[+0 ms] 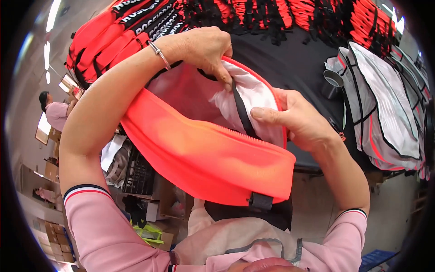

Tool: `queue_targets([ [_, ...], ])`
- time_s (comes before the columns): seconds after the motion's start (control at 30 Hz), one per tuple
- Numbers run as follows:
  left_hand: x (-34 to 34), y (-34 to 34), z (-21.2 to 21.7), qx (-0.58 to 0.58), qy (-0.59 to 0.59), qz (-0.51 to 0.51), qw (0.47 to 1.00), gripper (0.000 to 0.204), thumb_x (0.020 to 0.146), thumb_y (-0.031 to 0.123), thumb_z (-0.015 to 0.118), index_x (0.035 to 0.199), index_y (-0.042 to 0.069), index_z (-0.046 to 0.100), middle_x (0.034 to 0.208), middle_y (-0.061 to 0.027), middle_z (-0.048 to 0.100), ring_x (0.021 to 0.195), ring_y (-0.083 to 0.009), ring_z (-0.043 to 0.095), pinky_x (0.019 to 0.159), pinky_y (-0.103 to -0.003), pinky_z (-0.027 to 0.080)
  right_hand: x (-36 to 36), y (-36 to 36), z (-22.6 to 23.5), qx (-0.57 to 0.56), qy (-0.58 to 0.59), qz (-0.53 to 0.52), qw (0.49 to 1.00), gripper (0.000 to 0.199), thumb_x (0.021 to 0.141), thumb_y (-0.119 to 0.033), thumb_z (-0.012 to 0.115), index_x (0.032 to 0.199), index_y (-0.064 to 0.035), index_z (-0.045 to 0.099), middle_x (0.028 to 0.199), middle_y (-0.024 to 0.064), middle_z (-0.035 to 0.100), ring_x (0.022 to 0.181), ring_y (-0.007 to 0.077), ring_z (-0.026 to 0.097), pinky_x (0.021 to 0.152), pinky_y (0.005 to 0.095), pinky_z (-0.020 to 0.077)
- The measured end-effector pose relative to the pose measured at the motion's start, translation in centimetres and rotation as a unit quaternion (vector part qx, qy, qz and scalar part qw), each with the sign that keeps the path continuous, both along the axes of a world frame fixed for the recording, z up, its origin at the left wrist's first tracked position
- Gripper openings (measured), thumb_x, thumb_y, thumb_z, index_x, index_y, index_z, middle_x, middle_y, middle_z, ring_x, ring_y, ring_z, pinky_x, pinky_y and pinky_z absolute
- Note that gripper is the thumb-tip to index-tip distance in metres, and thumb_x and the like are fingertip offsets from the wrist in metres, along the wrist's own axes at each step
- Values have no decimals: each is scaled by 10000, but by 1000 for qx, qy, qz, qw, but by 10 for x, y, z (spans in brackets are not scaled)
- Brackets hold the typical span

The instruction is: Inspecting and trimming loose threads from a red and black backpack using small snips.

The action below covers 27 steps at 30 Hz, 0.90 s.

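Observation:
A bright orange-red zippered bag hangs open in front of me, its mouth facing up. Inside show a pale lining and a black binding strip along a seam. My left hand reaches over the far rim and is closed on it, thumb inside against the lining. At the right end my right hand pinches the bag's edge, thumb inside and fingers outside. A dark buckle or strap tab sits on the bag's near lower side. The bag's bottom inside is in shadow.
Behind the bag is a black table. Red strapped pieces are piled at the far left, with orange-and-black bundles along the back. Grey-white bag panels lie right, beside a metal cup. A black crate stands lower left.

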State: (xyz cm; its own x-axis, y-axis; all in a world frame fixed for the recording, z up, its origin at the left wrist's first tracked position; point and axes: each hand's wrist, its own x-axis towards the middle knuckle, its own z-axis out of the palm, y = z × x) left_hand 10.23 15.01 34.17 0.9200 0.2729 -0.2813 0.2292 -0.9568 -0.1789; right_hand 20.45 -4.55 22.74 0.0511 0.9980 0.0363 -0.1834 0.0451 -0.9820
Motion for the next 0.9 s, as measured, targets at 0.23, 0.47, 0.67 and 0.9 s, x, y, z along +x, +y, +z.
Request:
queue_targets([
  [0.23, 21, -35, 8, -288, 138, -86, 944, 604, 612, 490, 894, 907, -12, 734, 683, -65, 698, 601, -180, 651, 576, -288, 519, 22, -5, 10, -39, -36, 78, 996, 442, 748, -251, 843, 1037, 31, 662, 862, 46, 682, 758, 100, 635, 726, 255, 520],
  [0.47, 16, -34, -16, -153, -69, -171, 971, 252, 737, 224, 795, 852, 19, 705, 655, -101, 660, 573, -241, 628, 536, -336, 481, 34, 0, 10, 39, -246, -73, 966, 250, 760, -115, 750, 964, 19, 696, 735, 75, 682, 673, 109, 636, 626, 292, 525],
  [0.67, 2, -4, -68, 117, -317, -280, 899, 267, 756, 130, 703, 1014, 138, 637, 790, -44, 618, 597, -249, 635, 476, -345, 483, 33, 42, -44, 288, -597, -394, 637, 150, 731, -51, 668, 778, -73, 528, 696, 42, 575, 603, 254, 598, 512, 384, 485],
  [0.9, -31, -15, -85, 211, -358, -346, 841, 154, 738, 158, 658, 776, 149, 509, 685, 24, 456, 625, -106, 532, 487, -244, 444, 34, 57, -69, 422, -570, -502, 496, 220, 651, -28, 632, 871, -39, 638, 671, 28, 494, 564, 185, 533, 451, 292, 427],
])
